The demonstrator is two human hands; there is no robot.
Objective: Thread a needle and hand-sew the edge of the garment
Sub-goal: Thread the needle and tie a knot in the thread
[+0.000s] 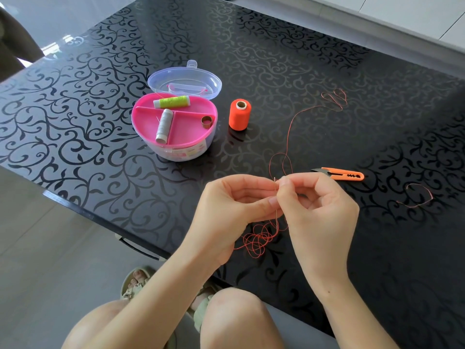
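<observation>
My left hand [226,210] pinches a thin needle [275,187] upright between thumb and forefinger, over the near part of the table. My right hand [319,210] pinches the orange thread [289,132] right at the needle's upper end. From there the thread loops up and trails across the table to the far right. More of it lies in a tangle [256,239] under my hands. An orange spool [239,114] stands upright on the table. No garment is in view.
A pink sewing box [151,122] with its clear lid open holds a green spool [172,102], a grey spool [163,125] and a metal thimble [207,121]. Orange thread snips [339,173] lie right of my hands, a cut thread scrap [419,195] beyond. The black patterned table [100,96] edge runs diagonally at left.
</observation>
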